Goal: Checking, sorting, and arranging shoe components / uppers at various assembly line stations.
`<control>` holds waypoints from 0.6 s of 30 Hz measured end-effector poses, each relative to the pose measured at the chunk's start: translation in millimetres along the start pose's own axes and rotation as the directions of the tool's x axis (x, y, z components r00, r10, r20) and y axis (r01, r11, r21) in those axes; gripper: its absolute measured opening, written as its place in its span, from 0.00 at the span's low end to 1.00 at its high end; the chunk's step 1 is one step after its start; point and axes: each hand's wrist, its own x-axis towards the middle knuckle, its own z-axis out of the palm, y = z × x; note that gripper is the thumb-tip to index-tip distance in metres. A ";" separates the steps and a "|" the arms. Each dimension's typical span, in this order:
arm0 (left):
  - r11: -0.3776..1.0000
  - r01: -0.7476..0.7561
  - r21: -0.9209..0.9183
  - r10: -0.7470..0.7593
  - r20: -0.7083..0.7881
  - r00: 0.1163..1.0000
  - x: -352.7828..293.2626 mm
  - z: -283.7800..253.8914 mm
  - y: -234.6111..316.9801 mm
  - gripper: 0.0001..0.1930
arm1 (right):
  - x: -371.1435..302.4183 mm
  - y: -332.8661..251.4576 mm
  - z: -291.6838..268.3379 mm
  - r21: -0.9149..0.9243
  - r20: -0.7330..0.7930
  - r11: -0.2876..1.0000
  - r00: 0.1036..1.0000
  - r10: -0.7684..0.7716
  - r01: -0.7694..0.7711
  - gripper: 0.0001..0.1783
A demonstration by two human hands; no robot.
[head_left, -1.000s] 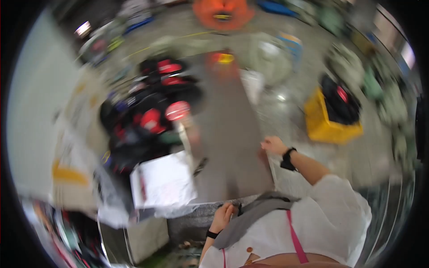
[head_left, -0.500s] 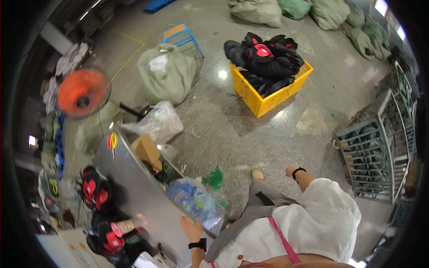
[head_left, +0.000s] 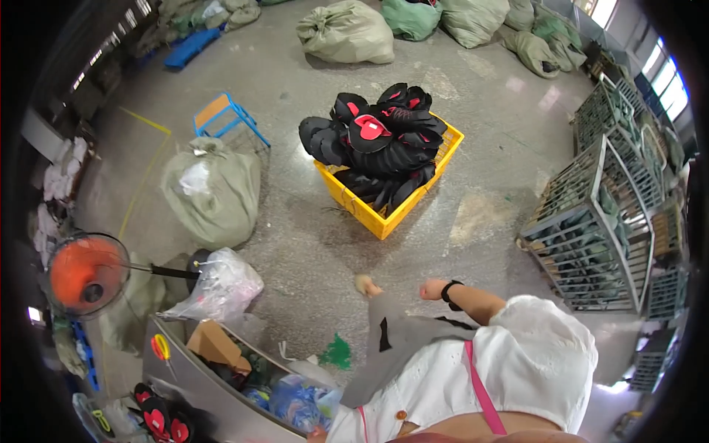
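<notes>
My right hand (head_left: 434, 289), with a black band on its wrist, hangs ahead of my body over the floor. Its fingers look curled in, and nothing shows in them. Only a sliver of my left hand (head_left: 317, 434) appears at the lower edge, by the rim of the metal table (head_left: 244, 413); its fingers are mostly hidden. Ahead stands a yellow plastic crate (head_left: 382, 225), heaped with black shoe uppers (head_left: 395, 151) that have red linings. Closest to the left hand is a blue and clear plastic bag (head_left: 295, 399) in the table's side compartment.
Yellow scissors (head_left: 160, 347) lie on the table, near a cardboard box (head_left: 214, 343). An orange fan (head_left: 85, 273) and a large sack (head_left: 210, 192) stand left. Metal cage carts (head_left: 583, 229) line the right, and more sacks (head_left: 346, 33) sit at the back. A blue-framed stool (head_left: 221, 114) stands beyond the large sack.
My view has swung right and I have moved away from the table. The left hand, earlier on the table's edge, has almost left the picture. The crate now looks nearer.
</notes>
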 end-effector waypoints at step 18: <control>0.991 0.131 -0.037 -0.131 0.017 0.991 -116.1 -62.6 199.0 0.22 | 284.0 38.3 -394.3 -0.238 -0.561 0.916 0.816 0.142 -0.322 0.32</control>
